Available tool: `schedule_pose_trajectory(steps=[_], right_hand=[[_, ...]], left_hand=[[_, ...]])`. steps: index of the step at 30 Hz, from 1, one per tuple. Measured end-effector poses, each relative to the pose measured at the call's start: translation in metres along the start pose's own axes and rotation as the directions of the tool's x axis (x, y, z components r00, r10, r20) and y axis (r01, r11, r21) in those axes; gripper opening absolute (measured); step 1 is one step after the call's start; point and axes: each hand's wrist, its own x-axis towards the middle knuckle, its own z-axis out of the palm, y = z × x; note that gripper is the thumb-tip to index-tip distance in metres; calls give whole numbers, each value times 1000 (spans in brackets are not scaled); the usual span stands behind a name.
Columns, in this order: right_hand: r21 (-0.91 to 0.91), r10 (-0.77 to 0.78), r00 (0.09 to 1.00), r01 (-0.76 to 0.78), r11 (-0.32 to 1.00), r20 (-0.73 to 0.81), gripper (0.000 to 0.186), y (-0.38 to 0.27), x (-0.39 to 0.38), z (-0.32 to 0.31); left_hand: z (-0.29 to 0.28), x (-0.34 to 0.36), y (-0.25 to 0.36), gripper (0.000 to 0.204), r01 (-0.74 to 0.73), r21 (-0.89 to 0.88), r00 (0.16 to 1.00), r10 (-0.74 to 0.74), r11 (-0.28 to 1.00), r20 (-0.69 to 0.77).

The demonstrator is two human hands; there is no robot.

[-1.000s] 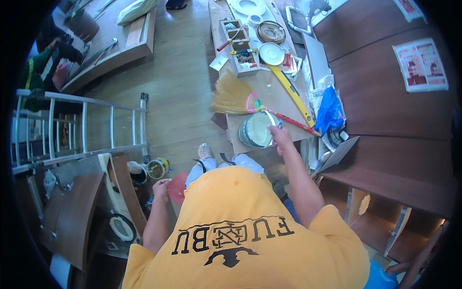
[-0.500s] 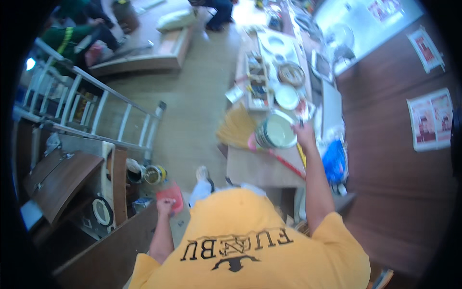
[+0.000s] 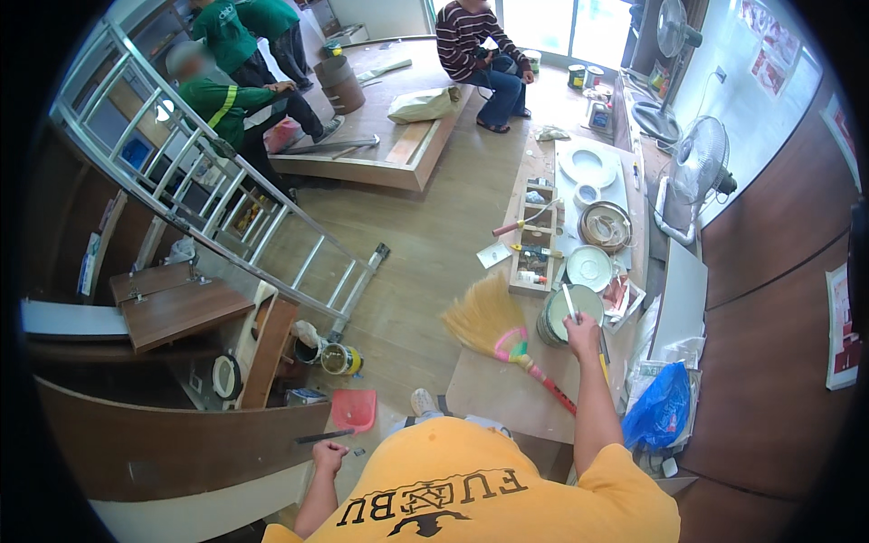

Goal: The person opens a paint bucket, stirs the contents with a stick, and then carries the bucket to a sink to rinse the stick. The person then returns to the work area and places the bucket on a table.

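Note:
On the right, my right hand (image 3: pixel 584 332) is closed over a pail (image 3: pixel 549 328) standing on the long table. A narrow white stick (image 3: pixel 569 303) rises from its fingers across the pail's pale green top. A straw broom (image 3: pixel 484 319) lies left of the pail, its red handle angled toward me. At the lower left, my left hand (image 3: pixel 329 454) is closed in the air; whatever its fingers hold, if anything, is not visible. Just beyond that hand is a dark bar (image 3: pixel 323 436), and farther out a red dustpan (image 3: pixel 354 409) lies on the floor.
Tins, a white bowl (image 3: pixel 589 268) and a wooden tool tray (image 3: pixel 534 237) crowd the table (image 3: pixel 480 387). An aluminium ladder (image 3: pixel 262 244) leans at left. Open cans (image 3: pixel 340 359) stand on the floor. Several people sit or stand around a low platform (image 3: pixel 421 172). A blue bag (image 3: pixel 658 405) lies at right.
The view has shifted, showing more of the room's far side. The pail appears more upright, and my right hand is now over its top rather than at its right rim. My left hand stays closed.

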Motion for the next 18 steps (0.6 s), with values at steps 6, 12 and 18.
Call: schedule_pose_trajectory(steps=[6, 12, 18], right_hand=[[24, -251, 949, 260, 965, -191, 29, -19, -13, 1], [10, -382, 898, 389, 921, 217, 31, -30, -52, 33], [14, -444, 796, 482, 876, 412, 33, -26, -109, 66]], left_hand=[[0, -16, 74, 17, -228, -297, 972, 235, 927, -13], [-94, -174, 367, 14, -800, -215, 592, 796, 560, -126], [-187, -320, 461, 24, -794, 174, -500, 788, -583, 360]])
